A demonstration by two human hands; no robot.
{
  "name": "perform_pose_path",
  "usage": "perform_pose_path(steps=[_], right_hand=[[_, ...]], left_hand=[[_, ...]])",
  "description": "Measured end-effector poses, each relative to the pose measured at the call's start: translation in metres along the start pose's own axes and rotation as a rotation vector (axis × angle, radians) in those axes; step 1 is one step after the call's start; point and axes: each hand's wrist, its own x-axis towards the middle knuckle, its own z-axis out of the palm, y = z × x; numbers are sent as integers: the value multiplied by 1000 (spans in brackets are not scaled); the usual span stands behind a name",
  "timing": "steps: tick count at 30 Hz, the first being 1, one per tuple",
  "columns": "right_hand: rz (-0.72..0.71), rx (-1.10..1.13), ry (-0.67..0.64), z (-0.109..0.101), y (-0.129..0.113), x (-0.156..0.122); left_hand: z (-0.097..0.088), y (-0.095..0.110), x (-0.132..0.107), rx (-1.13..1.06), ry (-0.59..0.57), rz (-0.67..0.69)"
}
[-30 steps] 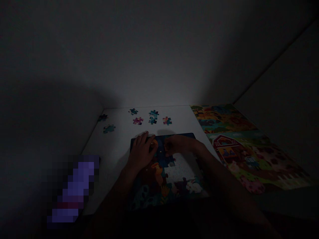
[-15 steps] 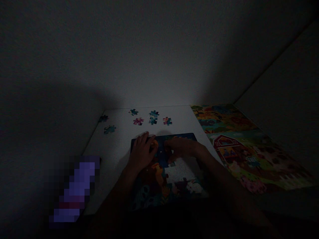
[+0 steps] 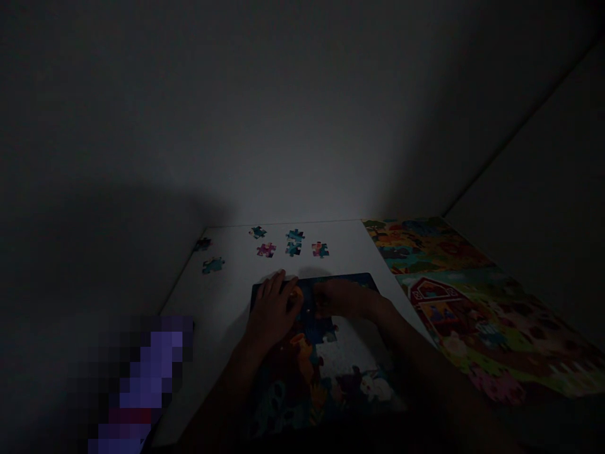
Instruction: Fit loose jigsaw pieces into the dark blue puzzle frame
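Observation:
A dark blue, partly assembled jigsaw puzzle (image 3: 307, 353) lies on the white surface in dim light, with a gap of bare white in its right middle. My left hand (image 3: 273, 308) rests flat on its upper left part, fingers spread. Against the upper middle of the puzzle, my right hand (image 3: 345, 299) is closed, fingers curled down and thumb drawn in. Whatever those fingers hold, if anything, is hidden. An orange vase shape (image 3: 302, 350) shows below the left hand. White animal figures (image 3: 375, 386) are printed at the lower right, under the gap.
Several loose puzzle pieces (image 3: 266, 250) lie beyond the puzzle, with a teal piece (image 3: 213, 265) farther left. To the right are a farm picture (image 3: 477, 328) and a savanna picture (image 3: 420, 243). A pixelated purple shape (image 3: 151, 372) stands at left. Walls (image 3: 302, 126) rise behind.
The whole view has tilted up, so everything sits lower in the picture. My right thumb and fingers have come closer together. My left hand stays in place on the puzzle.

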Motion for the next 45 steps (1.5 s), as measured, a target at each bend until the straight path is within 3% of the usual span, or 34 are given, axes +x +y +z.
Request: perform_pose_path(steps=[12, 20, 27, 34, 45], right_hand=[[-93, 216, 99, 5, 25, 15], [-35, 254, 257, 8, 44, 30], [-14, 280, 368, 16, 51, 37], [47, 300, 389, 18, 50, 41], [52, 403, 358, 14, 48, 45]], left_hand=[[-2, 3, -3, -36, 1, -6], [-6, 4, -8, -112, -43, 4], [-15, 15, -16, -191, -84, 124], [-12, 20, -21, -253, -105, 109], [-8, 18, -17, -316, 18, 87]])
